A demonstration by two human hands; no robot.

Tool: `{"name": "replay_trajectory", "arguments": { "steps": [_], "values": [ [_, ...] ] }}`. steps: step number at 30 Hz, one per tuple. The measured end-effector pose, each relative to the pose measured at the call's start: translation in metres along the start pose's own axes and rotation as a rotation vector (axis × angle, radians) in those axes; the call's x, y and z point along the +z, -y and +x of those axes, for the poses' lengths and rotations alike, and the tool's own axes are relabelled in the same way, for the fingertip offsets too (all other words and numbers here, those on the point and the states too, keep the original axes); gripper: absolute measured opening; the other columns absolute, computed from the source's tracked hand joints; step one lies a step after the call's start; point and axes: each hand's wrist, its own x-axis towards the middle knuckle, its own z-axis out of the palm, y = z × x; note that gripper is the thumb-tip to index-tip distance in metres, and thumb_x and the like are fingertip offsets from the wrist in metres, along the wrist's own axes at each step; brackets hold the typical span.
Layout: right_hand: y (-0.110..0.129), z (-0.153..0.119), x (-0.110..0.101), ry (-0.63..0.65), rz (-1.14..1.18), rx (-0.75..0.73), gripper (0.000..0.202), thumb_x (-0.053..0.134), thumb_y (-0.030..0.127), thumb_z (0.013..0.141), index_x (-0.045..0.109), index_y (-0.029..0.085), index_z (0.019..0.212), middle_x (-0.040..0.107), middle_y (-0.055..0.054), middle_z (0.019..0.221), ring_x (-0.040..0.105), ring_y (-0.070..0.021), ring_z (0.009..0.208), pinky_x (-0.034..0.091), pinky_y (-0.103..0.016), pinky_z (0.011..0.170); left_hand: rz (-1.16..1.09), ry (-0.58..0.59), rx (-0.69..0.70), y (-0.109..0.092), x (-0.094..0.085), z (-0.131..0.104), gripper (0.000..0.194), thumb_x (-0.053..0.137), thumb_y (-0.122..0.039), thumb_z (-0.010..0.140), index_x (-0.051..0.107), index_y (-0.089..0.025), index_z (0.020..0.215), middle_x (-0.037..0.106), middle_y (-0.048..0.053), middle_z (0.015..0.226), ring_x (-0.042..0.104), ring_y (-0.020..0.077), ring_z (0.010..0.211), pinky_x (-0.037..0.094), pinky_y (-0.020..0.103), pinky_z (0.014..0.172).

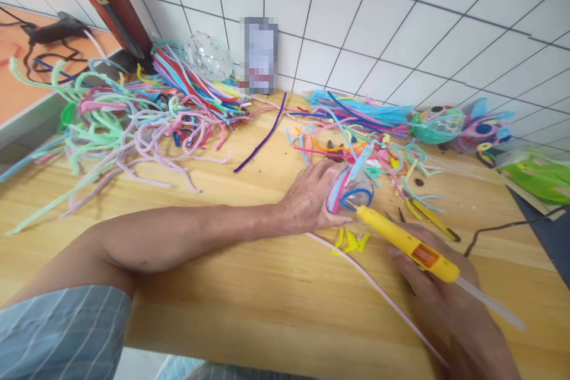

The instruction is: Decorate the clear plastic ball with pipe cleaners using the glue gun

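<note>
My left hand is wrapped round a clear ball with pink, light-blue and dark-blue fuzzy stems on its surface. My right hand grips a yellow glue gun, with a translucent glue stick jutting from its rear. The gun's nozzle points at the blue loop on the ball, touching or very near it. Small yellow pieces lie just below the ball. Beneath the hands, a pale pink stem runs across the table.
Tangled green and lilac stems cover the table's left. Behind are a clear ball, a phone against the tiled wall, and blue stems. Decorated balls, a yellow cutter, a green packet and a black cable are right.
</note>
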Motion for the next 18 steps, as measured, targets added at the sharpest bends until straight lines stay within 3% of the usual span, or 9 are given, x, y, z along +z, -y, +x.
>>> {"name": "replay_trajectory", "arguments": {
  "steps": [4,18],
  "values": [
    [0.0007,-0.0012,-0.002,0.021,0.01,0.044,0.022,0.068,0.031,0.106,0.075,0.038,0.126,0.089,-0.002,0.12,0.088,-0.0306,0.103,0.074,-0.041,0.088,-0.007,0.017,-0.03,-0.0008,-0.0012,0.0006,0.106,0.1,-0.06,0.079,0.045,-0.025,0.163,0.063,0.021,0.16,0.063,0.043,0.15,0.054,0.067,0.125],
    [-0.0021,-0.0006,0.0001,-0.002,-0.006,-0.009,0.02,0.068,0.032,0.108,0.075,0.034,0.126,0.089,-0.001,0.116,0.088,-0.0272,0.099,0.072,-0.035,0.083,0.013,-0.012,-0.007,0.0001,0.0008,-0.0008,0.106,0.097,-0.061,0.082,0.043,-0.022,0.165,0.063,0.022,0.159,0.063,0.0429,0.149,0.057,0.064,0.123]
  ]
}}
